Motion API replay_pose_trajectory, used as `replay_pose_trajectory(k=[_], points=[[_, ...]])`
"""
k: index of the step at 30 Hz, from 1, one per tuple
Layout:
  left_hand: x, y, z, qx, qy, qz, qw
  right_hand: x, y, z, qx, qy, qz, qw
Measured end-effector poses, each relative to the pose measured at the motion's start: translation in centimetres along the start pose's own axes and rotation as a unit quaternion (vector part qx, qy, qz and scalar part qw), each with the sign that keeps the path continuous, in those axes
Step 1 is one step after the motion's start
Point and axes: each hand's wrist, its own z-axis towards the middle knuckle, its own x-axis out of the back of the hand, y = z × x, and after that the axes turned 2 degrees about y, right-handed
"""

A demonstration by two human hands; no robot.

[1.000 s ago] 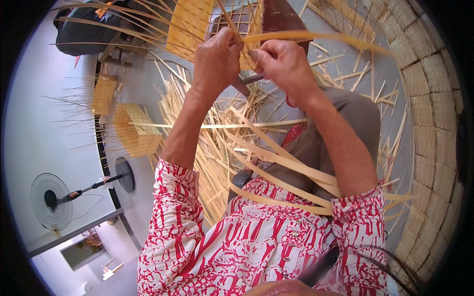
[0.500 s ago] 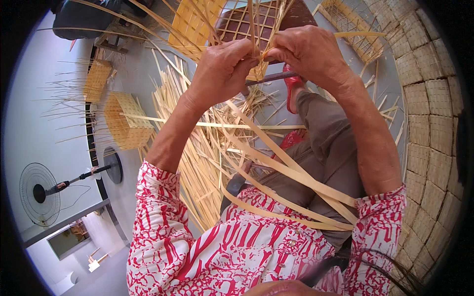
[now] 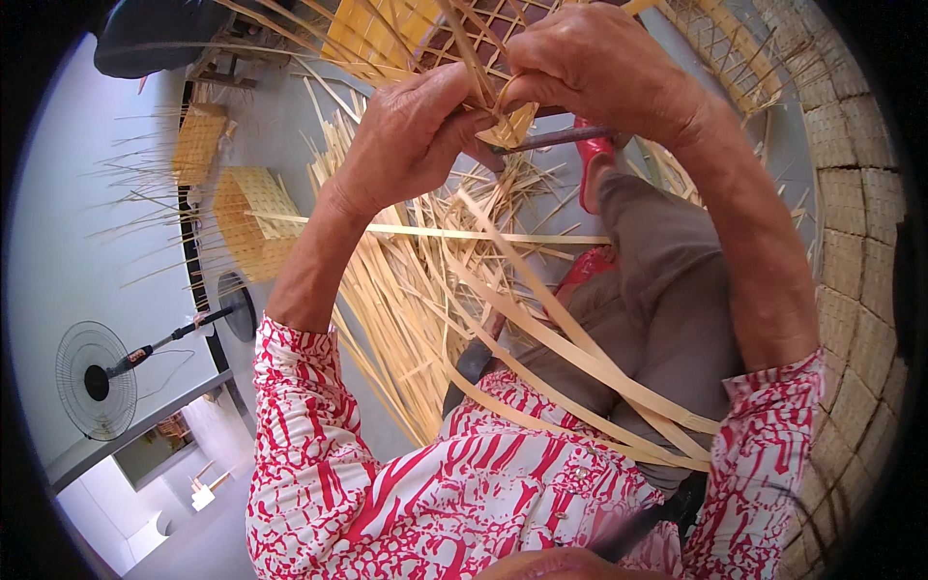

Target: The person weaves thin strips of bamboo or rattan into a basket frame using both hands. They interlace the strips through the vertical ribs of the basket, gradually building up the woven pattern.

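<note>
At the top of the view, my left hand (image 3: 411, 135) and my right hand (image 3: 599, 72) meet at the edge of a basket being woven from flat bamboo strips. Thumb and fingers of each are closed on thin bamboo strips (image 3: 471, 53) that stick up between them. Beyond the hands shows the basket's yellow woven side (image 3: 372, 37), next to an open lattice (image 3: 440, 43) over a dark red-brown surface. Just below my right hand runs a dark rod (image 3: 561, 138). The exact crossing of the strips under my fingertips is hidden.
Long bamboo strips (image 3: 580, 353) lie across my lap. A pile of loose strips (image 3: 387, 309) covers the floor at left. Half-woven baskets (image 3: 246, 217) with spiky ends and a standing fan (image 3: 97, 380) are farther left. Stacked woven pieces (image 3: 860, 280) line the right.
My right hand has shifted up and to the right, and my left hand slightly up and left. Both keep their hold at the basket edge. The whole view has tilted a little.
</note>
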Motion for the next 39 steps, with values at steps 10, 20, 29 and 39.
replay_pose_trajectory(k=[10,20,29,39], points=[[-1.8,-2.2,0.3,0.177,0.18,-0.043,0.967,1.4,-2.3,1.3,-0.11,0.22,-0.113,0.963],[-2.4,-3.5,0.2,0.158,0.226,-0.022,0.961,-2.8,-0.1,1.5,-0.416,0.336,0.724,0.436],[-2.1,-3.1,0.3,0.126,0.222,-0.035,0.966,-0.6,-0.1,1.8,-0.353,0.136,0.696,0.611],[-2.0,-3.4,0.2,0.133,0.229,-0.037,0.964,-1.5,-0.6,1.8,-0.292,0.176,0.565,0.751]])
